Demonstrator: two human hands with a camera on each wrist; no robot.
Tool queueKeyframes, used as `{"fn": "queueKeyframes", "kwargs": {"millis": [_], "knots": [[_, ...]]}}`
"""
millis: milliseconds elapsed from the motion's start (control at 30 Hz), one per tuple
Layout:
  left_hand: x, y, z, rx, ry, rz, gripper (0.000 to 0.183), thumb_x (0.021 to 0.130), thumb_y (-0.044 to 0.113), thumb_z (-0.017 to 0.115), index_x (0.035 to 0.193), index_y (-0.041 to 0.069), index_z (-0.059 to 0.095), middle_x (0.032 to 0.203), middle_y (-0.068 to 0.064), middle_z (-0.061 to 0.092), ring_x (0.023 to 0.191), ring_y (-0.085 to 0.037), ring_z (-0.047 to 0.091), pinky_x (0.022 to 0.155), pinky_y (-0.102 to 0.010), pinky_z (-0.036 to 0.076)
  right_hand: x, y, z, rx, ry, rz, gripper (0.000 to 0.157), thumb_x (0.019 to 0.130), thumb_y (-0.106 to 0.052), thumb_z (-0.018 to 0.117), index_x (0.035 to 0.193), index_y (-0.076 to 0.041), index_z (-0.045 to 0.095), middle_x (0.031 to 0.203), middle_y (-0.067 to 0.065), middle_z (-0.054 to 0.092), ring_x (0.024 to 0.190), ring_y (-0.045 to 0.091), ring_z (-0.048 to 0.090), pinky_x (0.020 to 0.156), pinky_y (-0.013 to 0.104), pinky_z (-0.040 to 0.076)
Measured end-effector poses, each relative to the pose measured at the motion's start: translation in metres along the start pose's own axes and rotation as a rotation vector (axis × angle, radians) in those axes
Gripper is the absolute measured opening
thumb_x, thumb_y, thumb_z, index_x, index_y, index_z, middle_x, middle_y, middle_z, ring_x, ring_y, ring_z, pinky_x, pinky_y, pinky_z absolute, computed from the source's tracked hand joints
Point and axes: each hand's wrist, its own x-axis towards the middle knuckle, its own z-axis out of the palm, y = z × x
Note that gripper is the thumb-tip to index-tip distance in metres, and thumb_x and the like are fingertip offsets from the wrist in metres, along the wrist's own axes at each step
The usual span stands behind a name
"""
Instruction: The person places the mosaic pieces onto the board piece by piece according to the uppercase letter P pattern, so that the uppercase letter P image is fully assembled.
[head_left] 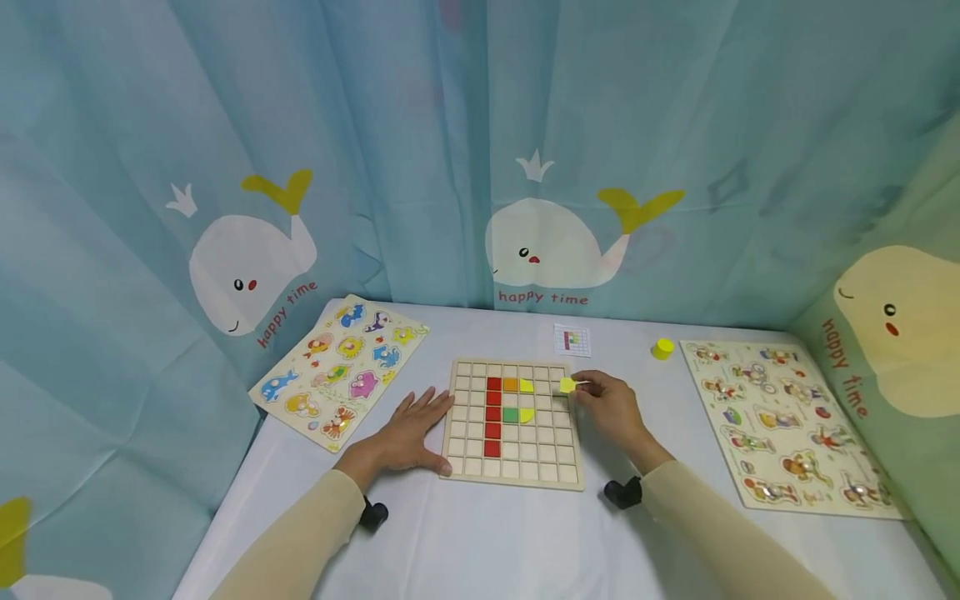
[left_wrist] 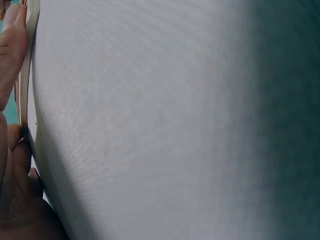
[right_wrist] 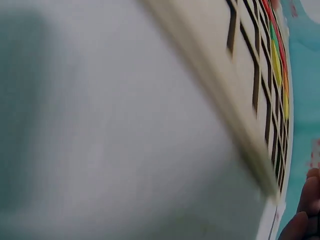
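A wooden grid board (head_left: 517, 483) lies flat on the table. Set in its squares are a column of several red tiles (head_left: 492, 431), an orange tile (head_left: 511, 385), a green tile (head_left: 510, 415) and two yellow curved-edge tiles (head_left: 527, 415). My left hand (head_left: 405, 435) rests at the board's left edge, fingers spread and thumb by the lower left corner; its thumb (left_wrist: 11, 55) shows against the rim in the left wrist view. Between thumb and fingertips my right hand (head_left: 611, 412) pinches a small yellow tile (head_left: 567, 385) over the board's upper right corner.
Behind the board lies a small pattern card (head_left: 572, 340), with a yellow round stack (head_left: 662, 348) to its right. A sea-animal puzzle board (head_left: 341, 367) lies on the left, and a puzzle board with figures (head_left: 787, 425) on the right. Blue curtains (head_left: 420, 167) enclose the table.
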Motion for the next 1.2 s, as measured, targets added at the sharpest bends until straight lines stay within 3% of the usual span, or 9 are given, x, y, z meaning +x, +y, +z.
{"fn": "queueKeyframes", "kwargs": {"millis": [400,800,1200], "knots": [[-0.001,0.0,0.002,0.002,0.007,0.017,0.122,0.074,0.056,0.091,0.17,0.021,0.024,0.178,0.004,0.018,0.166,-0.022,0.003,0.136,-0.047,-0.002,0.0,-0.015,0.039,-0.049,-0.113,-0.088,0.026,0.099,-0.008,0.072,0.125,-0.003,0.073,0.108,0.012,0.077,0.096,0.023,0.069,0.083,0.04,0.06],[-0.001,0.0,-0.001,-0.002,-0.003,0.014,0.123,0.074,0.057,0.091,0.17,0.019,0.023,0.178,0.002,0.018,0.166,-0.023,0.002,0.136,-0.048,-0.003,0.003,-0.024,0.045,-0.091,-0.155,-0.036,0.026,0.097,-0.01,0.075,0.123,-0.005,0.075,0.104,0.007,0.074,0.092,0.021,0.062,0.083,0.036,0.056],[0.001,0.0,0.0,0.006,-0.003,-0.002,0.125,0.072,0.057,0.092,0.17,0.021,0.023,0.178,0.002,0.018,0.166,-0.022,0.002,0.136,-0.046,-0.004,0.005,-0.026,0.047,-0.114,-0.183,-0.018,0.026,0.097,-0.011,0.075,0.123,-0.006,0.077,0.115,0.009,0.078,0.105,0.024,0.068,0.098,0.049,0.059]]}}
